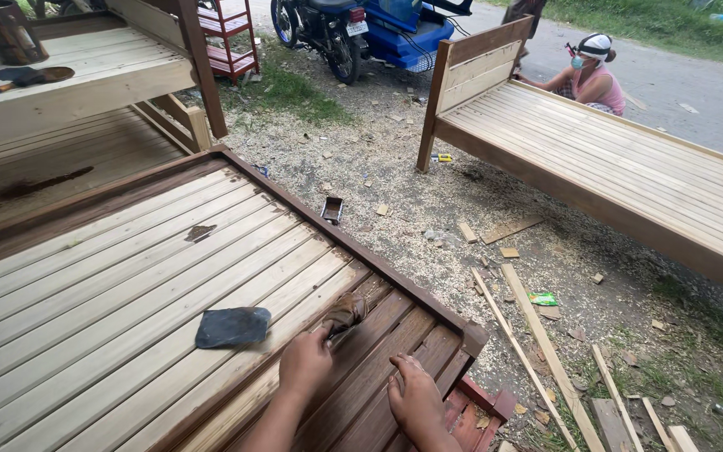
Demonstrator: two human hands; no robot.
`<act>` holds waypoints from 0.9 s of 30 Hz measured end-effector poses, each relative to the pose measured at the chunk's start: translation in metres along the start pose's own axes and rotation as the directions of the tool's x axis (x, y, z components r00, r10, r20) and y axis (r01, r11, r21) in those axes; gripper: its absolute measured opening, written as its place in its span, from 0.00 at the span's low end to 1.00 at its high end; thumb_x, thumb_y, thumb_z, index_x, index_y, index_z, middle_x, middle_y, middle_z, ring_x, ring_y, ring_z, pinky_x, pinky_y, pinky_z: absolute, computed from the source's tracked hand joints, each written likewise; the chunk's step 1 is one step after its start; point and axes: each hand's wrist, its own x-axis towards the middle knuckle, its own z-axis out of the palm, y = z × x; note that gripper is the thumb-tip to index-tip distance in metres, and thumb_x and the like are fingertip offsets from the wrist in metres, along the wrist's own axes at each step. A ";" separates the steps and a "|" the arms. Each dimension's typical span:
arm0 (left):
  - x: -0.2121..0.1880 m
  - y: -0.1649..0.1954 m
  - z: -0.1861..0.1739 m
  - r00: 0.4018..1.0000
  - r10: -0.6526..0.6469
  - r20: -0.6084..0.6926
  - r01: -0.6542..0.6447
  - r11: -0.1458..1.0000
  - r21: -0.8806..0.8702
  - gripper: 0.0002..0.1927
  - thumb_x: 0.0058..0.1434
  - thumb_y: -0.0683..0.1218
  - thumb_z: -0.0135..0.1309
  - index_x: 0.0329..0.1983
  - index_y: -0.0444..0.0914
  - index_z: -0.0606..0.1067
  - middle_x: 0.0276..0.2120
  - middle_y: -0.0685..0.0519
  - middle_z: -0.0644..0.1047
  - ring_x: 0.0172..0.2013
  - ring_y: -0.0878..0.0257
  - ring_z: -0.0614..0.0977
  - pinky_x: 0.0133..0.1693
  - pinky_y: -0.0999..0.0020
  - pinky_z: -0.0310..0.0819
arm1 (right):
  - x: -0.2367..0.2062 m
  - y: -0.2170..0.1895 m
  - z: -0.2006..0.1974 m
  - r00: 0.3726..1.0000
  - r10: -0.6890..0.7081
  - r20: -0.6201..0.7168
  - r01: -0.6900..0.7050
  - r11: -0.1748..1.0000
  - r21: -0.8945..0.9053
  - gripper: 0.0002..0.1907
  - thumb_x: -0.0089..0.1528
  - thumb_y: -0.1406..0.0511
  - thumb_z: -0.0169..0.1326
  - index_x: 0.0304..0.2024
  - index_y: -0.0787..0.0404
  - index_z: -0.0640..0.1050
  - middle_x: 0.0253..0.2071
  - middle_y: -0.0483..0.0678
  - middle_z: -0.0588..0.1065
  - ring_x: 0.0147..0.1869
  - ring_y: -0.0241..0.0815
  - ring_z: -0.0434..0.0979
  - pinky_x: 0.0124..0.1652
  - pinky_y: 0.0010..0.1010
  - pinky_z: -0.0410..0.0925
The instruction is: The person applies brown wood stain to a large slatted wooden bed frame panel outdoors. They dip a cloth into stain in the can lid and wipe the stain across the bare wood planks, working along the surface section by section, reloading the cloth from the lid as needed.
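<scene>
Left hand [305, 362] grips brush [345, 313]; right hand [412, 400] flat, open on slats [395, 335].

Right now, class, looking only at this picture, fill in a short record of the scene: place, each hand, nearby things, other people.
place: outdoor yard, gravel and wood shavings
surface: slatted bed frame, near corner stained dark brown
left hand: holds a brown rag against the slats
right hand: rests flat on the stained slats
nearby: dark cloth lying on unstained slats
other people: a person crouched behind a second bed frame
background: motorcycle
</scene>
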 end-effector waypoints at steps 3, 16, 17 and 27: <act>0.020 0.007 -0.001 0.997 0.011 0.073 -0.024 0.984 0.176 0.22 0.64 0.46 0.47 0.60 0.57 0.77 0.39 0.43 0.80 0.40 0.46 0.83 0.44 0.51 0.78 | 0.010 0.010 -0.004 1.000 0.017 0.006 -0.017 1.000 0.004 0.20 0.59 0.65 0.54 0.54 0.63 0.77 0.60 0.58 0.74 0.67 0.56 0.71 0.65 0.40 0.62; 0.073 0.034 0.029 0.964 0.155 0.215 -0.232 0.886 0.402 0.16 0.71 0.48 0.40 0.52 0.46 0.78 0.43 0.44 0.79 0.41 0.46 0.83 0.43 0.50 0.78 | 0.031 0.041 -0.015 0.997 0.083 0.005 -0.083 0.997 -0.005 0.22 0.58 0.65 0.55 0.56 0.58 0.76 0.62 0.53 0.73 0.70 0.54 0.69 0.65 0.40 0.62; 0.078 0.038 0.033 0.964 0.151 0.217 -0.231 0.881 0.413 0.16 0.72 0.49 0.40 0.49 0.45 0.79 0.42 0.45 0.79 0.41 0.46 0.83 0.43 0.51 0.79 | 0.033 0.045 -0.013 0.995 0.104 0.004 -0.104 0.995 -0.010 0.22 0.58 0.65 0.55 0.56 0.57 0.76 0.62 0.53 0.73 0.70 0.54 0.69 0.65 0.40 0.62; 0.130 0.078 0.052 0.930 0.091 0.356 -0.289 0.781 0.554 0.12 0.65 0.45 0.49 0.41 0.46 0.84 0.43 0.52 0.84 0.44 0.55 0.86 0.42 0.59 0.81 | 0.031 0.064 -0.023 0.969 0.242 0.046 -0.240 0.970 -0.037 0.23 0.60 0.63 0.53 0.58 0.55 0.74 0.65 0.51 0.71 0.71 0.51 0.68 0.66 0.38 0.62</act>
